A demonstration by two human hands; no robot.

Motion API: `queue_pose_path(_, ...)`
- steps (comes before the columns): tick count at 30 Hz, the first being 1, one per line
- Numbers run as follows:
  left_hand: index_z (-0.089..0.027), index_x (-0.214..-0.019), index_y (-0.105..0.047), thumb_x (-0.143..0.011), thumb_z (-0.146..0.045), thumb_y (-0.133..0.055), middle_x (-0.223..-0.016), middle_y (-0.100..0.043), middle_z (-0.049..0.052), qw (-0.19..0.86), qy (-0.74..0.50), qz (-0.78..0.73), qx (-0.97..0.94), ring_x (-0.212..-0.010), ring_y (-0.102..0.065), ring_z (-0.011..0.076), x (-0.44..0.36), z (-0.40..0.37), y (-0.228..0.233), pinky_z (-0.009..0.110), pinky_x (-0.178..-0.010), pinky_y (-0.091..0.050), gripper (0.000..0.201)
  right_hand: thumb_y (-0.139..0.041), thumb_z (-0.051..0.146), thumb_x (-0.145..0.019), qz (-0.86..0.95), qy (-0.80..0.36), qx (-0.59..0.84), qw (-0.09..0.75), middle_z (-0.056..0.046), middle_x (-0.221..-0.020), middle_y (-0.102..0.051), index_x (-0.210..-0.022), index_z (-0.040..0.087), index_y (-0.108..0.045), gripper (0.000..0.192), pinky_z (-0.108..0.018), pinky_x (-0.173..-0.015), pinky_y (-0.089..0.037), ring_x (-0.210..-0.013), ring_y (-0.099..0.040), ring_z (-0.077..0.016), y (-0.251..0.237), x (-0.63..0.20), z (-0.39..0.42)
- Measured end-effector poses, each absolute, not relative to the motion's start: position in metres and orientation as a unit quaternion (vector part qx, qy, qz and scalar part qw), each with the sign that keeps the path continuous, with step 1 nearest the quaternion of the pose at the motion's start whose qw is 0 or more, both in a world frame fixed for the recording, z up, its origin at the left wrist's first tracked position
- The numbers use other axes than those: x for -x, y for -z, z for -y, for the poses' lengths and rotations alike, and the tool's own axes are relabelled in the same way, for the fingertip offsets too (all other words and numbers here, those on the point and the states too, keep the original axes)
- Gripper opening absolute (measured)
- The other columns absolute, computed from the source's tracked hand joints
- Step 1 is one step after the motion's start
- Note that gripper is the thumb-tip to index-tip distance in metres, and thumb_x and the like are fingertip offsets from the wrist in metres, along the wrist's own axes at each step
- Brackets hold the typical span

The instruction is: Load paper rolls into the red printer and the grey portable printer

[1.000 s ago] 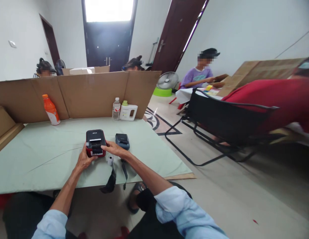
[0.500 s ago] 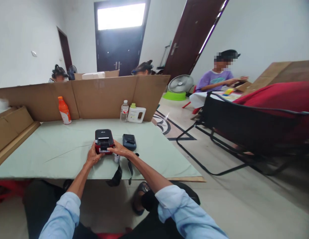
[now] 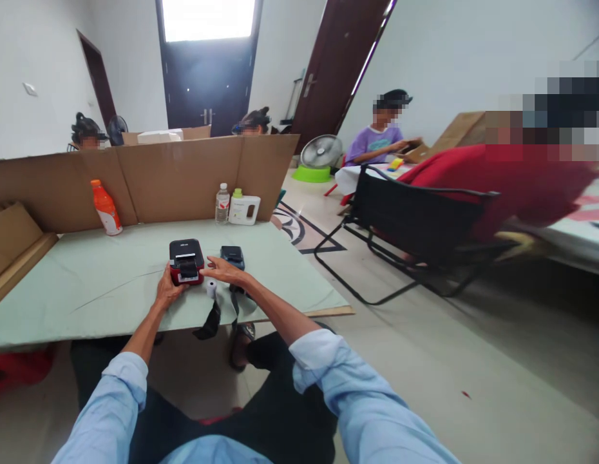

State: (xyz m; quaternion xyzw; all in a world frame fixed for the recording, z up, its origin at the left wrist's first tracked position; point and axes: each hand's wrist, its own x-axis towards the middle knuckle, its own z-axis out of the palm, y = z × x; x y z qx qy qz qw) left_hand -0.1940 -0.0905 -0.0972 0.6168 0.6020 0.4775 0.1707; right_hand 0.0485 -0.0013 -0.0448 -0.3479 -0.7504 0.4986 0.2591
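Note:
A black and red portable label printer [image 3: 186, 250] lies on the table, a pale strip across its top and black material at its front. My left hand [image 3: 169, 288] wraps round its left front corner. Beside the printer's right edge is my right hand [image 3: 227, 270], its fingers stretched out and apart, holding nothing. The thumb tip is close to the printer; I cannot tell if it touches. A second, dark blue device [image 3: 232, 255] sits just beyond that hand, partly covered. Below the hand stands a small white paper roll [image 3: 211, 289]. Black straps [image 3: 210, 322] hang over the table's front edge.
A cardboard partition [image 3: 178, 177] borders the table's back. Before it stand an orange bottle [image 3: 106, 209], a clear water bottle [image 3: 222, 205] and a white jug [image 3: 244, 210]. Cardboard pieces [image 3: 14, 235] lie at left. People sit beyond the partition and at right, near a black folding chair [image 3: 406, 212].
My right hand has come off the printer's front and opened at its right side. My left hand stays on the printer. The view has turned right, bringing a person in red into sight.

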Motion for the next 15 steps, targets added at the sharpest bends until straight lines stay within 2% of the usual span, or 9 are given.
queue_pose_path(3, -0.025, -0.153, -0.042, -0.067, -0.029, -0.088, -0.132, -0.071, 0.01, 0.168, -0.47, -0.608, -0.617, -0.118, -0.068, 0.0329, 0.195, 0.09, 0.095, 0.046, -0.1, -0.054, 0.097, -0.081, 0.052, -0.082, 0.748, -0.504, 0.35, 0.254, -0.026, -0.159, -0.047, -0.153, 0.01, -0.051, 0.088, -0.055, -0.119, -0.043, -0.145, -0.051, -0.0402, 0.04, -0.059, 0.003)
queue_pose_path(10, -0.025, -0.153, -0.042, -0.068, -0.031, -0.087, -0.131, -0.071, 0.01, 0.17, -0.452, -0.633, -0.606, -0.12, -0.068, 0.0335, 0.195, 0.089, 0.092, 0.048, -0.104, -0.052, 0.097, -0.077, 0.041, -0.085, 0.748, -0.519, 0.318, 0.265, -0.017, -0.153, -0.058, -0.145, 0.016, -0.061, 0.067, -0.054, -0.115, -0.048, -0.142, -0.054, -0.0369, 0.035, -0.058, 0.011)
queue_pose_path(15, -0.024, -0.151, -0.043, -0.066, -0.029, -0.088, -0.133, -0.07, 0.011, 0.169, -0.459, -0.627, -0.607, -0.12, -0.067, 0.0344, 0.192, 0.091, 0.088, 0.047, -0.102, -0.053, 0.096, -0.067, 0.032, -0.089, 0.77, -0.515, 0.243, 0.287, -0.008, -0.138, -0.071, -0.137, 0.019, -0.068, 0.049, -0.048, -0.111, -0.05, -0.13, -0.063, -0.0306, 0.03, -0.053, 0.016)
